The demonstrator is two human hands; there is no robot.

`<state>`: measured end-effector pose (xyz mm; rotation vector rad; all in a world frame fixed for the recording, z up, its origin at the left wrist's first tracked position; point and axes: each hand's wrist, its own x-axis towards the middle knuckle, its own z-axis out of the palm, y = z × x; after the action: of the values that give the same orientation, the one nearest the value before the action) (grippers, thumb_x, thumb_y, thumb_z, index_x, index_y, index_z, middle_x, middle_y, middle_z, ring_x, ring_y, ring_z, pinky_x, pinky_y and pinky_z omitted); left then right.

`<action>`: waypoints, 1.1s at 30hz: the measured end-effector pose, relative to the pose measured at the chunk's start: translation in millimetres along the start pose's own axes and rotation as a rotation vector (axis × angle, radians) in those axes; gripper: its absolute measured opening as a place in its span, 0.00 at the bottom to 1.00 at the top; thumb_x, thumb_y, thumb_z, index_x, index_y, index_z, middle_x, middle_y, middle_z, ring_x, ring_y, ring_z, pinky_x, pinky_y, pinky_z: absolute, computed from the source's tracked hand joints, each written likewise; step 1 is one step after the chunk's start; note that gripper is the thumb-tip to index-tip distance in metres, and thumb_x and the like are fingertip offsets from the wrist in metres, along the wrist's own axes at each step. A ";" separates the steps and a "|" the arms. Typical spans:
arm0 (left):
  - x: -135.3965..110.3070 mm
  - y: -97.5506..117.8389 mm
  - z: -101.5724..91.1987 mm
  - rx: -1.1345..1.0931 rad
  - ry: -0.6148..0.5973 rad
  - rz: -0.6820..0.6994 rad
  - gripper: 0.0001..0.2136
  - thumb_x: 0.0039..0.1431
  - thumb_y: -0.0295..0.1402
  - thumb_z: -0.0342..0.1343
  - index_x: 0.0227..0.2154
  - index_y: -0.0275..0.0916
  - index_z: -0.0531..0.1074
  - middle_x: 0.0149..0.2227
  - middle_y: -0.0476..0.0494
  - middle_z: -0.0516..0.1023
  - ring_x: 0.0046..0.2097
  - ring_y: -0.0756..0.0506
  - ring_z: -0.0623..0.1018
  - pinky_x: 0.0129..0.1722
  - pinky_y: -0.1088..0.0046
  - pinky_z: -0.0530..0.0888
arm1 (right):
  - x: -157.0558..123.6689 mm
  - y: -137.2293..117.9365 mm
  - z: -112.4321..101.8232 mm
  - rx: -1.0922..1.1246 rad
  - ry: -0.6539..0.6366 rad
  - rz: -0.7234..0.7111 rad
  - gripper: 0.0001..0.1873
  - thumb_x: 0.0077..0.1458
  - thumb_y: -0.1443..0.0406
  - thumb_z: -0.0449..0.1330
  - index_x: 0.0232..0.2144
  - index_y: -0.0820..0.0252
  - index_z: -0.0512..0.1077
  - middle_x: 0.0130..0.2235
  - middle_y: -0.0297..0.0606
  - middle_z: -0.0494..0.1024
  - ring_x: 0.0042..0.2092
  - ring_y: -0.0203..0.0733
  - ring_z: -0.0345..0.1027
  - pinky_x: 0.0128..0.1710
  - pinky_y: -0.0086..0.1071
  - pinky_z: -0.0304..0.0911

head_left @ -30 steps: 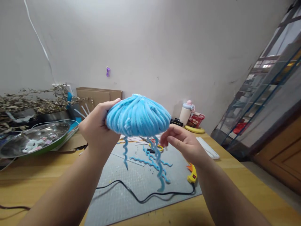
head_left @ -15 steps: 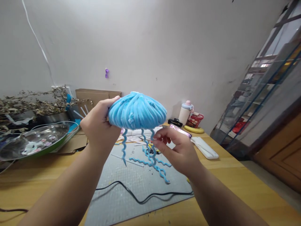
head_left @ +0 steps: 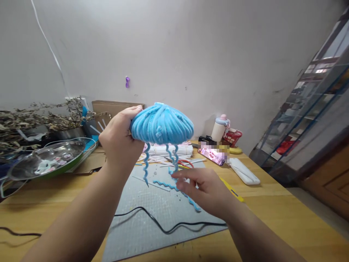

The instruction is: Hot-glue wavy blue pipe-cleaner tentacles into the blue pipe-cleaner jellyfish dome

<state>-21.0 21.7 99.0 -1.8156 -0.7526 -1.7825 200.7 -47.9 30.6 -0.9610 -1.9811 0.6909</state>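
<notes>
A light-blue fuzzy dome of pipe cleaners (head_left: 163, 125), shaped like a jellyfish, is held up above the mat. My left hand (head_left: 120, 136) grips its left side, thumb on top and the other fingers hidden beneath. Wavy blue pipe-cleaner strands hang from its underside, one on the left (head_left: 146, 163) and two close together on the right (head_left: 176, 154). My right hand (head_left: 203, 185) is at the lower part of the right strands, index finger stretched out and a small gap to the thumb. It covers the strand's lower end. More wavy blue pieces (head_left: 163, 185) lie below on the mat.
A grey cutting mat (head_left: 141, 233) with a black cable (head_left: 155, 227) across it lies on the wooden table. Behind are pipe-cleaner bundles (head_left: 182, 150), a lit phone (head_left: 212, 156), a white case (head_left: 245, 173) and a bottle (head_left: 219, 129). A metal bowl (head_left: 19, 169) stands left; a yellow cutter (head_left: 231, 189) lies right.
My right hand has moved down along the hanging strand, its index finger now straighter. My left hand still holds the dome. The view has shifted slightly, showing more of the phone and yellow cutter.
</notes>
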 end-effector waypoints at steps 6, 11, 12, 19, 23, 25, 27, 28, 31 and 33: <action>0.6 3.4 0.6 -0.163 -0.007 -0.102 0.16 0.49 0.24 0.63 0.41 0.45 0.76 0.41 0.48 0.82 0.43 0.43 0.81 0.44 0.60 0.78 | -3.3 3.7 -10.0 0.085 0.523 -0.349 0.19 0.65 0.56 0.53 0.27 0.55 0.75 0.23 0.34 0.71 0.25 0.38 0.63 0.25 0.34 0.57; -9.7 6.1 5.7 -0.305 -0.013 -0.235 0.12 0.50 0.27 0.62 0.38 0.47 0.76 0.33 0.51 0.80 0.34 0.46 0.79 0.34 0.65 0.75 | 22.9 -0.3 -20.9 0.370 0.498 -0.307 0.23 0.57 0.49 0.61 0.53 0.43 0.67 0.51 0.39 0.71 0.51 0.48 0.67 0.50 0.42 0.65; -12.8 6.8 7.6 -0.327 -0.017 -0.251 0.11 0.50 0.28 0.63 0.37 0.47 0.76 0.33 0.51 0.80 0.34 0.46 0.78 0.34 0.65 0.75 | 29.3 -1.1 -23.5 0.397 0.398 -0.320 0.29 0.55 0.47 0.62 0.56 0.41 0.63 0.56 0.39 0.68 0.58 0.50 0.63 0.56 0.45 0.61; -30.0 14.3 18.0 -0.520 -0.048 -0.308 0.10 0.59 0.40 0.58 0.40 0.42 0.76 0.40 0.44 0.82 0.43 0.41 0.81 0.43 0.63 0.76 | 59.5 9.5 -35.0 0.480 0.022 -0.523 0.45 0.46 0.44 0.67 0.63 0.38 0.56 0.65 0.36 0.61 0.67 0.55 0.51 0.65 0.53 0.49; -33.9 16.8 15.4 -0.536 -0.091 -0.316 0.11 0.60 0.41 0.57 0.41 0.42 0.77 0.41 0.44 0.82 0.44 0.41 0.81 0.45 0.64 0.76 | 57.7 12.8 -34.4 0.478 -0.032 -0.554 0.43 0.44 0.44 0.68 0.61 0.41 0.62 0.65 0.35 0.63 0.66 0.55 0.53 0.65 0.50 0.49; -33.7 17.1 13.4 -0.517 -0.129 -0.320 0.11 0.58 0.37 0.57 0.41 0.41 0.76 0.40 0.45 0.82 0.43 0.42 0.80 0.45 0.65 0.75 | 53.7 13.9 -32.4 0.480 -0.022 -0.517 0.40 0.46 0.44 0.66 0.61 0.42 0.64 0.64 0.36 0.65 0.64 0.54 0.57 0.64 0.48 0.51; -31.6 16.5 12.4 -0.473 -0.186 -0.335 0.11 0.53 0.31 0.58 0.40 0.40 0.76 0.38 0.47 0.82 0.41 0.44 0.80 0.42 0.69 0.75 | 50.7 16.7 -28.8 0.527 -0.014 -0.454 0.38 0.49 0.44 0.64 0.60 0.42 0.64 0.63 0.36 0.67 0.62 0.52 0.61 0.62 0.46 0.55; -29.9 15.7 12.4 -0.441 -0.223 -0.347 0.11 0.51 0.27 0.58 0.39 0.40 0.76 0.37 0.48 0.81 0.39 0.45 0.79 0.40 0.70 0.74 | 50.1 19.0 -26.4 0.564 -0.003 -0.415 0.37 0.50 0.44 0.63 0.60 0.41 0.64 0.62 0.36 0.68 0.61 0.51 0.62 0.62 0.46 0.56; -24.3 10.7 14.6 -0.333 -0.359 -0.397 0.11 0.47 0.21 0.53 0.34 0.38 0.75 0.29 0.50 0.79 0.33 0.47 0.77 0.34 0.73 0.71 | 52.0 26.6 -17.9 0.704 0.054 -0.269 0.36 0.51 0.42 0.62 0.59 0.42 0.65 0.63 0.36 0.67 0.62 0.52 0.61 0.63 0.48 0.55; -21.7 5.7 17.4 -0.277 -0.457 -0.431 0.09 0.50 0.22 0.52 0.32 0.37 0.75 0.27 0.50 0.77 0.31 0.47 0.75 0.32 0.72 0.69 | 55.0 29.9 -12.7 0.820 0.070 -0.173 0.36 0.52 0.42 0.61 0.59 0.44 0.65 0.62 0.37 0.68 0.62 0.52 0.62 0.62 0.49 0.56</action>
<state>-4.3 28.3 76.9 -2.4410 -1.1948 -1.8106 201.7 15.4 38.6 -0.3044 -1.4684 1.2093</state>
